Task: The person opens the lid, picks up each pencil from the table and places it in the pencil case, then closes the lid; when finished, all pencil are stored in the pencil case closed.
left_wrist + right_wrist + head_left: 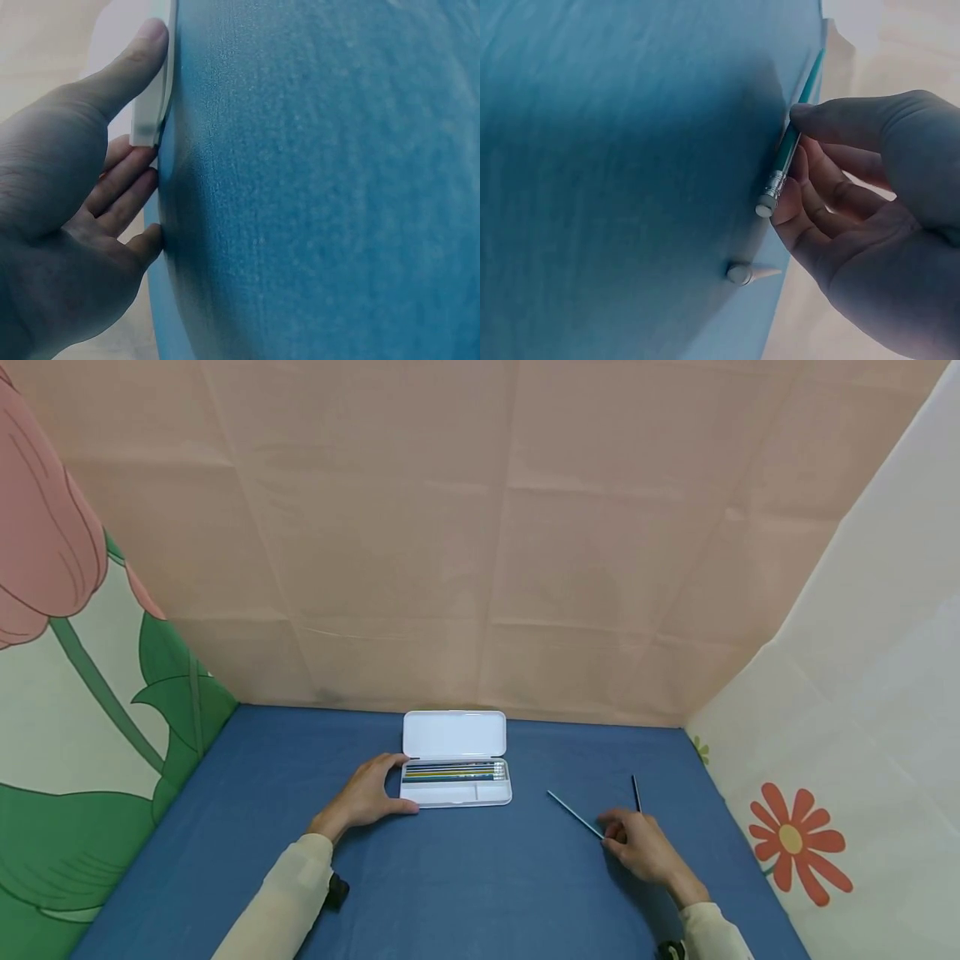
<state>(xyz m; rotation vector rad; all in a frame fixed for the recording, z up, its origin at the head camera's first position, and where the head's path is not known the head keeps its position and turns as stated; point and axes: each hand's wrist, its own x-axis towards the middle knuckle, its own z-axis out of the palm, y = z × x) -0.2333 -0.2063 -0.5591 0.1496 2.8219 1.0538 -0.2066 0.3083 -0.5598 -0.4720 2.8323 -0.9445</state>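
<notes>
A white pencil case (438, 796) lies with its lid (454, 734) raised, several pencils (450, 772) side by side in its upper compartment. At the case's left end my left hand (369, 792) grips it, thumb along the front edge and fingers towards the hinge side. In the left wrist view the thumb (131, 67) presses the case's side (154, 105). My right hand (637, 843) pinches a green pencil (786, 150) near its eraser end, between thumb and fingers; its other end points towards the case. Beyond that hand lies a dark pencil (636, 793), partly hidden by it.
The blue tablecloth (465, 885) spreads under everything. A beige cloth wall (480, 568) rises behind the table. Printed flower hangings stand at the left (90, 710) and right (847, 735). A white end of the other pencil (739, 274) shows in the right wrist view.
</notes>
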